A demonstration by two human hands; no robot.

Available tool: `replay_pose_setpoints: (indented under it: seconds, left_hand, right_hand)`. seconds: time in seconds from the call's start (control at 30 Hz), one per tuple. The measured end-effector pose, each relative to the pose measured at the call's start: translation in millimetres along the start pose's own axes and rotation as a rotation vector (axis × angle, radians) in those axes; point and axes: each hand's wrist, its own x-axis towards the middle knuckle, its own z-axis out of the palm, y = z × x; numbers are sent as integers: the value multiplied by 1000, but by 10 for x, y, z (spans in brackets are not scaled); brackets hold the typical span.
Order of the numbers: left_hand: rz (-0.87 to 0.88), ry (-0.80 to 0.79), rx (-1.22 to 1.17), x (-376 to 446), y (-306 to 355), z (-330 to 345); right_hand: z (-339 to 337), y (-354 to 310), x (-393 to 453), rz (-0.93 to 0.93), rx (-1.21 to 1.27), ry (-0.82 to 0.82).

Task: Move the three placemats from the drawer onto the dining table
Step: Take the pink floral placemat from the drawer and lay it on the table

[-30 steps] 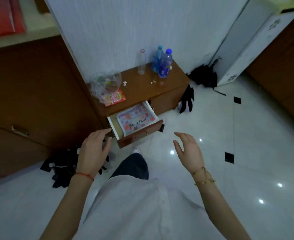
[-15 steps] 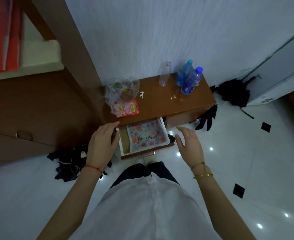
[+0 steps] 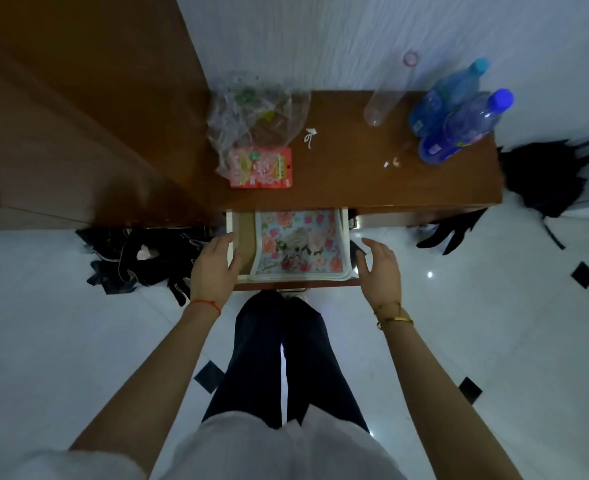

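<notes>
A floral placemat (image 3: 298,242) with pink roses lies flat on top inside the open drawer (image 3: 344,237) of a low wooden cabinet. Any mats beneath it are hidden. My left hand (image 3: 215,268) hovers over the drawer's left front corner, fingers relaxed, holding nothing. My right hand (image 3: 379,268) is just outside the drawer's right side, fingers spread and empty. The dining table is not in view.
The cabinet top (image 3: 355,168) carries a clear plastic bag (image 3: 251,119), a red snack packet (image 3: 262,168), an empty clear bottle (image 3: 386,98) and two blue bottles (image 3: 459,123). A tall wooden cupboard (image 3: 78,133) stands left. Black cloth (image 3: 140,258) lies on the white floor.
I have stepped closer, so the drawer now sits straight below my head. Both hands have moved forward to the drawer's two sides.
</notes>
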Motion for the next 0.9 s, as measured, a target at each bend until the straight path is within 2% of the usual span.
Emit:
replay_pose_setpoints:
  seconds: [0.27,0.47,0.7,0.9]
  left_hand:
    - [-69,-80,58,635,-612,1157]
    - [-116,-176,71,874,-849,1799]
    - [-254,-310,153,998,-995,2132]
    - [-326,-301,28,984,-1052,2164]
  right_hand:
    - [1071,750,685,12,-51,-39]
    - [1454,1019,741,-54,-27,26]
    - [1569,1179,708,-19,-3,56]
    - [1586,1181,717,-12,19,70]
